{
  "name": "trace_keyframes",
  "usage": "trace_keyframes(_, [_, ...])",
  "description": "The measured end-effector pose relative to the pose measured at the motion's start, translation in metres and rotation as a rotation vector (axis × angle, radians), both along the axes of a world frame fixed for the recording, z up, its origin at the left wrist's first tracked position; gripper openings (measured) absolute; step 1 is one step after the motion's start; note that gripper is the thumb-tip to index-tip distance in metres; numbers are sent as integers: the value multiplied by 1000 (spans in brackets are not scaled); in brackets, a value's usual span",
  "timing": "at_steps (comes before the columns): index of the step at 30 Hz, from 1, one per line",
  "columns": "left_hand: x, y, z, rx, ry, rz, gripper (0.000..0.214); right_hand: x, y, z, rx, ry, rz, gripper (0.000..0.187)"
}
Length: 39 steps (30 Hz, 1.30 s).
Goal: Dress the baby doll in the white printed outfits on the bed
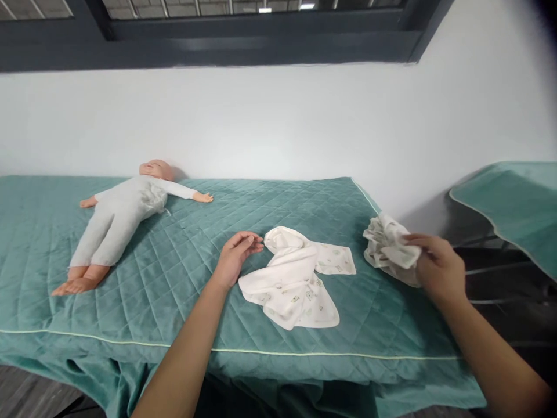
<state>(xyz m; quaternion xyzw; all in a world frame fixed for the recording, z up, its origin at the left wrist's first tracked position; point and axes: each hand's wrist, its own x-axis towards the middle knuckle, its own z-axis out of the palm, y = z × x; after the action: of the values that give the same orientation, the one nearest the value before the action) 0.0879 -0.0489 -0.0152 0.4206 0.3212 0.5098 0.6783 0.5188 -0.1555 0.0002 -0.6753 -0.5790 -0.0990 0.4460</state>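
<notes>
A baby doll [124,217] in a pale grey one-piece lies on its back at the left of the teal quilted cover [183,290]. A white printed baby garment [296,278] lies crumpled in the middle of the cover. My left hand [237,255] hovers just left of it, fingers loosely curled, pinching nothing that I can see. My right hand [437,267] is closed on a bunched white printed cloth [389,247], held above the cover's right edge.
A white wall runs behind the bed, with a dark window frame [243,40] above. A second teal-covered surface [513,203] stands at the far right, with a dark gap between it and the bed. The cover's front edge hangs down toward me.
</notes>
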Motion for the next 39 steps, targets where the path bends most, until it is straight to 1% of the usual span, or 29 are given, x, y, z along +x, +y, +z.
trace_keyframes(2, [0, 0, 0, 0, 2, 0, 27, 9, -5, -7, -184, -164, 58, 23])
trace_keyframes(3, [0, 0, 0, 0, 4, 1, 27, 10, -8, -9, -243, -209, 60, 26])
trace_keyframes(4, [0, 0, 0, -1, 6, 1, 26, 9, -11, -10, -262, -227, 48, 28])
trace_keyframes(5, [0, 0, 0, -1, 8, 3, 26, 7, -14, -8, -244, -231, 26, 29])
trace_keyframes(7, [0, 0, -1, -1, 10, 4, 27, -1, -18, 1, -160, -225, -27, 31])
trace_keyframes(9, [0, 0, -1, 0, 10, 3, 27, -10, -19, 14, -61, -215, -95, 30])
trace_keyframes(11, [0, 0, -1, -2, 9, 3, 28, -18, -16, 29, -19, -225, -127, 27])
trace_keyframes(13, [0, -1, 0, -5, 6, 8, 28, -23, -9, 39, -36, -259, -115, 26])
trace_keyframes(14, [0, -1, 0, -5, 3, 11, 28, -25, -4, 41, -63, -281, -105, 26])
trace_keyframes(15, [0, 0, 0, -3, 0, 13, 28, -27, 1, 40, -102, -308, -93, 27])
trace_keyframes(17, [-1, 0, -1, 8, 10, 10, 28, -31, 10, 32, -222, -364, -83, 32])
trace_keyframes(19, [-1, 0, -2, 46, 82, -31, 28, -38, 15, 18, -364, -432, -92, 40])
trace_keyframes(20, [-1, -1, -2, 79, 148, -74, 28, -42, 16, 12, -408, -467, -104, 42])
trace_keyframes(21, [-1, -3, -2, 124, 234, -124, 29, -47, 17, 7, -421, -498, -122, 42])
trace_keyframes(23, [1, -9, -2, 251, 445, -209, 29, -60, 16, 4, -375, -539, -153, 41])
trace_keyframes(25, [4, -18, -1, 400, 650, -235, 28, -75, 18, 9, -297, -522, -153, 40])
trace_keyframes(26, [5, -24, 0, 467, 736, -229, 27, -85, 20, 13, -277, -485, -121, 39])
trace_keyframes(28, [7, -37, 4, 554, 847, -205, 27, -107, 28, 22, -307, -331, 10, 39])
trace_keyframes(30, [6, -49, 9, 574, 849, -216, 28, -133, 39, 28, -442, -74, 185, 40])
trace_keyframes(32, [1, -60, 13, 547, 734, -292, 31, -160, 52, 30, -613, 135, 311, 35])
trace_keyframes(34, [-5, -68, 13, 476, 565, -395, 33, -182, 64, 32, -707, 184, 409, 26])
trace_keyframes(35, [-8, -71, 12, 426, 485, -432, 33, -191, 70, 33, -736, 187, 455, 22])
trace_keyframes(36, [-10, -73, 9, 366, 419, -442, 33, -198, 76, 36, -749, 182, 486, 19])
trace_keyframes(37, [-11, -74, 6, 305, 368, -416, 33, -204, 81, 39, -755, 179, 509, 17])
trace_keyframes(38, [-10, -73, 2, 251, 331, -346, 32, -209, 85, 43, -750, 174, 522, 15])
trace_keyframes(39, [-9, -71, -2, 216, 313, -226, 30, -214, 90, 49, -737, 166, 525, 15])
